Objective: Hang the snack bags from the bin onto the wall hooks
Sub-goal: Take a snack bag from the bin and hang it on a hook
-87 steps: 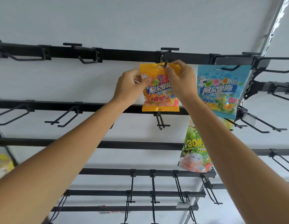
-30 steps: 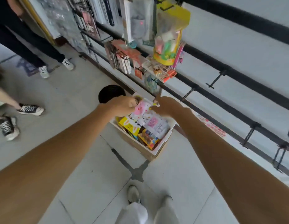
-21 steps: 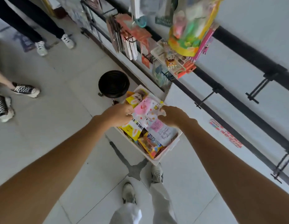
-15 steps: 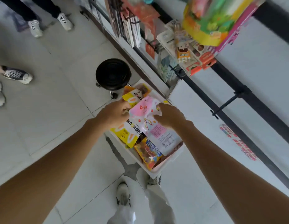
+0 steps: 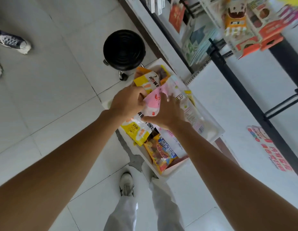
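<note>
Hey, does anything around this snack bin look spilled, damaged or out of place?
Nothing looks spilled. The yellow-and-white bag hangs over the bin's rim, partly outside it, under the pink bag the left hand grips. The floor joint beside the bin has a dark, chipped-looking patch.

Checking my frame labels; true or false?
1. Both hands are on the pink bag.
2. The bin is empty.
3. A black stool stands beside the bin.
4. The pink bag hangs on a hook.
1. True: the left hand and right hand both touch the pink bag.
2. False: the bin holds several bags, among them a yellow bag and an orange bag.
3. True: the black stool stands next to it.
4. False: it is over the bin, in the hands.
</note>
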